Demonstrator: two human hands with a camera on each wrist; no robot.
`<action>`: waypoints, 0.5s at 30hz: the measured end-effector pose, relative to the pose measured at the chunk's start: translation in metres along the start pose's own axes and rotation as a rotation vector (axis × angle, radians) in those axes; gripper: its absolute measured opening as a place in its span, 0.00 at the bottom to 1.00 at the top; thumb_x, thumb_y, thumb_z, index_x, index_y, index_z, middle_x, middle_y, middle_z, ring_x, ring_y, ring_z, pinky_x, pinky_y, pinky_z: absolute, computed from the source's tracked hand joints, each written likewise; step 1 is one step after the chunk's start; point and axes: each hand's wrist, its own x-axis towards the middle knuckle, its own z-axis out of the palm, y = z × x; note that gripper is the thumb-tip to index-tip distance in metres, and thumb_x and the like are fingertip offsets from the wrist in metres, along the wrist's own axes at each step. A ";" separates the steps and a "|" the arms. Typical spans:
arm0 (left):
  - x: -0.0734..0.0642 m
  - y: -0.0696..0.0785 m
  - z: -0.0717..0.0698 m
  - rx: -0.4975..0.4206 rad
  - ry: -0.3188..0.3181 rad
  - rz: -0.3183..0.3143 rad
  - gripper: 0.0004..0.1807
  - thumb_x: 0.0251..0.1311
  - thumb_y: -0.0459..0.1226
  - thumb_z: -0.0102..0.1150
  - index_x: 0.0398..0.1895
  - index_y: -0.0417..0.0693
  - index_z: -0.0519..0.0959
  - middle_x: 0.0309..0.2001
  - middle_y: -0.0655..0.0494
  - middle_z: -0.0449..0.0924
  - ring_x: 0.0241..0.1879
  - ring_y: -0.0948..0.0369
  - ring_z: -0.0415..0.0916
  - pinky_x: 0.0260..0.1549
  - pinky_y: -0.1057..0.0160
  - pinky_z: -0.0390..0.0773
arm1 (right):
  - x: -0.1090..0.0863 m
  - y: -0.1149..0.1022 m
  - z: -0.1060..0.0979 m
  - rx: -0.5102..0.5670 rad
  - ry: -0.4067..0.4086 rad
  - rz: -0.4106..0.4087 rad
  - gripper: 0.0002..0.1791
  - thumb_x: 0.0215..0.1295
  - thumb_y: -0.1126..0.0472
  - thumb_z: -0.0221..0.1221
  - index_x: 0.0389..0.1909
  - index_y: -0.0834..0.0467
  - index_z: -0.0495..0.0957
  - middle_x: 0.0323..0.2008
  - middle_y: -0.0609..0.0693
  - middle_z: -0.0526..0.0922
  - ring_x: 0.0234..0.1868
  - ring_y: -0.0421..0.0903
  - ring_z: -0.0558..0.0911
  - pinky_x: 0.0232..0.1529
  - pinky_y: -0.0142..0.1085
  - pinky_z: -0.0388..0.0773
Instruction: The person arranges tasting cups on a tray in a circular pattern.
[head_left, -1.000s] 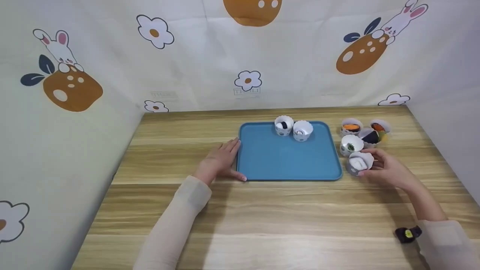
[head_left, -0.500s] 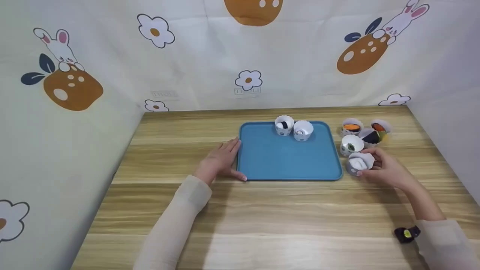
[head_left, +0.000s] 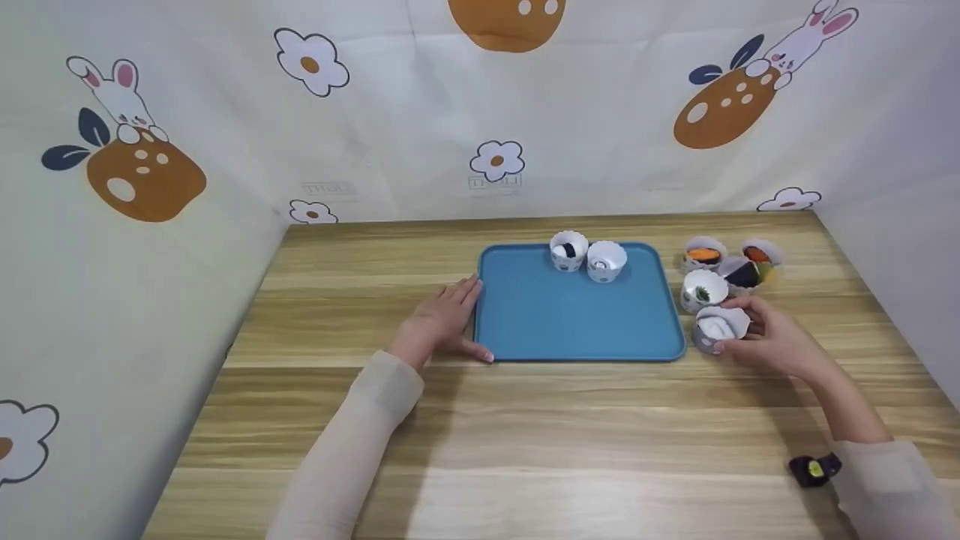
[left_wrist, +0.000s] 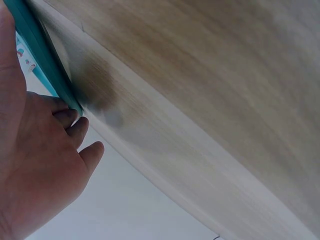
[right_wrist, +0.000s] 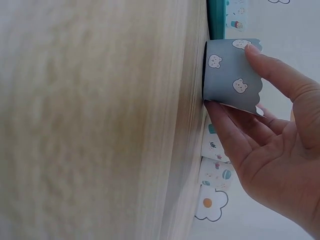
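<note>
My right hand [head_left: 776, 341] holds a grey paper cup [head_left: 705, 340] with scalloped rim, thumb on one side and fingers on the other. Something white lies inside it. In the right wrist view, bear faces show on the cup's wall [right_wrist: 225, 75], and its base is at the wooden tabletop. My left hand [head_left: 441, 319] rests against the left edge of a blue tray [head_left: 577, 322], fingers extended, thumb at the near-left corner. Two paper cups stand at the tray's back: one [head_left: 565, 261] has a black-and-white piece inside, the other [head_left: 604, 274] a small whitish piece.
Right of the tray cluster more paper cups: one with a green-topped piece [head_left: 701, 294], one with an orange piece [head_left: 703, 255], others with dark, reddish and yellow pieces. A black toy sushi roll [head_left: 814, 470] lies by the right sleeve. Patterned cloth walls [head_left: 390, 150] border the table.
The grey cup in my right hand has tilted or shifted very slightly. My left hand, the tray and the other cups stay put.
</note>
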 end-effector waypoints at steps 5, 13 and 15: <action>0.001 0.000 0.000 -0.009 -0.003 -0.001 0.71 0.46 0.72 0.63 0.81 0.42 0.37 0.82 0.47 0.34 0.82 0.52 0.35 0.79 0.49 0.41 | -0.001 -0.001 -0.001 -0.013 0.005 -0.006 0.34 0.58 0.63 0.71 0.61 0.71 0.67 0.56 0.71 0.74 0.45 0.24 0.75 0.43 0.16 0.74; 0.001 -0.001 0.001 -0.001 0.001 0.007 0.71 0.47 0.72 0.63 0.81 0.41 0.37 0.82 0.47 0.34 0.82 0.52 0.35 0.79 0.49 0.42 | -0.004 -0.006 -0.002 -0.001 0.020 -0.015 0.32 0.58 0.64 0.70 0.60 0.70 0.68 0.56 0.72 0.74 0.44 0.24 0.75 0.42 0.16 0.74; 0.000 -0.001 0.000 0.001 0.006 0.010 0.71 0.47 0.71 0.64 0.80 0.41 0.38 0.82 0.46 0.34 0.82 0.52 0.35 0.79 0.49 0.42 | -0.004 -0.006 -0.002 0.004 0.026 -0.023 0.32 0.58 0.65 0.70 0.59 0.71 0.68 0.55 0.71 0.75 0.44 0.24 0.76 0.42 0.17 0.74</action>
